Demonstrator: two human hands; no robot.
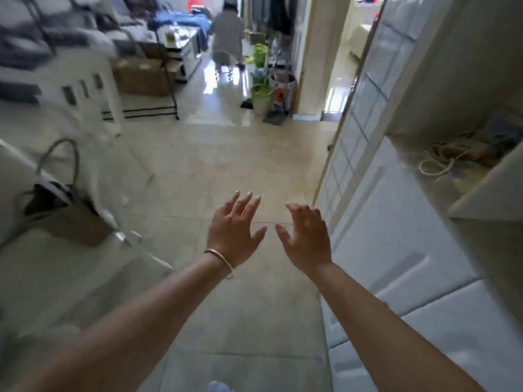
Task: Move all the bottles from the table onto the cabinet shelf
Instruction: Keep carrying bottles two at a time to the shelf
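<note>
Both bare forearms reached forward from the bottom edge, palms down over the pale glossy tiled floor. Left hand, with a thin metal bangle on its wrist, had its fingers spread and straight, holding nothing. Right hand hung just beside it, apart from it, fingers loosely extended, also empty. No bottle could be made out anywhere in view; the picture was blurred.

At right stood the white cabinet, its glazed white-framed door swung open toward the floor. On the cabinet shelf lay a coil of pale cord and some blurred coloured items.

At left, a brown paper bag with grey handles sat against white furniture. Farther off: a brown cardboard box on a black-framed rack, green potted plants by the doorway, and a person in grey at the far end of the hallway.
</note>
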